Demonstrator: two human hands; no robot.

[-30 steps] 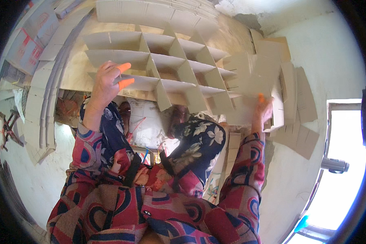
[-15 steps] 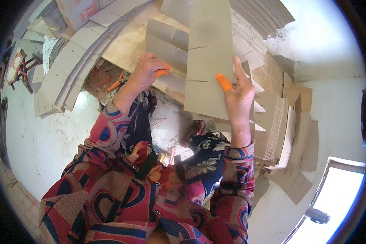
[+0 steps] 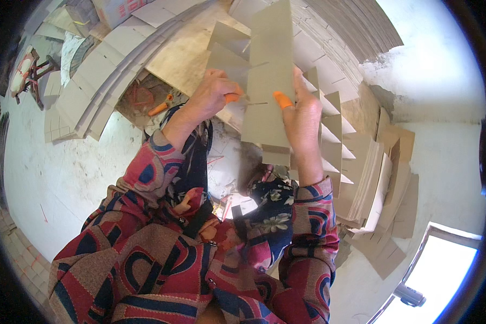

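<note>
A folded cardboard divider grid is held upright in front of me, its slotted strips collapsed flat against each other. My left hand grips its left edge, with orange finger covers on the fingertips. My right hand holds the right side, its thumb in an orange cover pressed on the front strip. More cross strips of the grid fan out behind my right hand.
Stacks of slotted cardboard strips lie at the left and a pile of flat pieces at the right. A loose orange finger cover lies on the floor. A small stool stands far left. A bright doorway is at the lower right.
The divider grid was spread open and flat a second ago; it has since been collapsed and turned upright, and both hands have come close together on it.
</note>
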